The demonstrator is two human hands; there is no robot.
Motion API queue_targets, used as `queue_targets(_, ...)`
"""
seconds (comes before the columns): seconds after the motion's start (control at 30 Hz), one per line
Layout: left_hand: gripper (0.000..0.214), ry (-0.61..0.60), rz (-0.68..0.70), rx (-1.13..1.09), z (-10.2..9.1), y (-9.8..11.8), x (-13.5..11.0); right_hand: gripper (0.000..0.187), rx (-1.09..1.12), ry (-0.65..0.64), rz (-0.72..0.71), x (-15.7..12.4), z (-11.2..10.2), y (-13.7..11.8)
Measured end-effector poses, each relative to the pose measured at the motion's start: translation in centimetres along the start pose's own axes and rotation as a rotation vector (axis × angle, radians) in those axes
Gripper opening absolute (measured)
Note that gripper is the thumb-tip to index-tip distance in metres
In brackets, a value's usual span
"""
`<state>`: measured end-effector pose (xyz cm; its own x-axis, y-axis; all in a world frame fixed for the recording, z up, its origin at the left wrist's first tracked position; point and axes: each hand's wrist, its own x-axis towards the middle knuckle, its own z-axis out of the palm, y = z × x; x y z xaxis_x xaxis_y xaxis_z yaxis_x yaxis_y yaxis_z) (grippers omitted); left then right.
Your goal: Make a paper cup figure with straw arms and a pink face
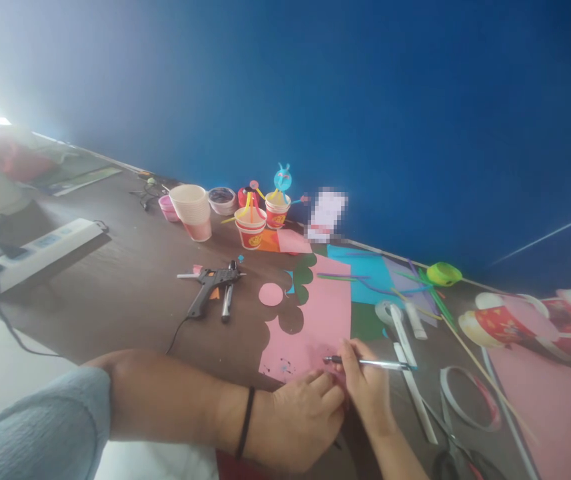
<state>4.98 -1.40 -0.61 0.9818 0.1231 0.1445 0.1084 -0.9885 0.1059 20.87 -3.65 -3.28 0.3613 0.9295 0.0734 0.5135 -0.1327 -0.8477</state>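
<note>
While right hand pinches pen, left hand rests unclenched on pink paper

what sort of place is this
Probably a craft table at home or in a classroom: a glue gun, cut pink paper and decorated paper cups lie on it, and the right hand holds a pen over the paper.
</note>
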Motion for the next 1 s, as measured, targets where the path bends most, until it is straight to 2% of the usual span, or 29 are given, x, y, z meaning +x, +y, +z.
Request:
queue_targets(0.23,0.027,0.019,-0.007,0.011,0.25,-0.06,-0.12,0.035,-0.019,-0.022,-0.002,-0.08,-0.02,0.23)
queue_targets(0.5,0.031,0.011,-0.011,0.024,-0.04,-0.26,-0.01,0.035,0.038,0.024,0.069,-0.2,-0.13,0.14)
queue_targets(0.83,0.029,0.008,0.014,0.005,0.3,-0.53,0.11,0.036,-0.037,0.006,0.021,-0.07,0.14,0.72)
queue_targets(1.0,0.032,0.002,0.033,0.004,-0.19,-0.74,0.16,0.036,0.044,0.017,0.078,-0.03,0.0,0.32)
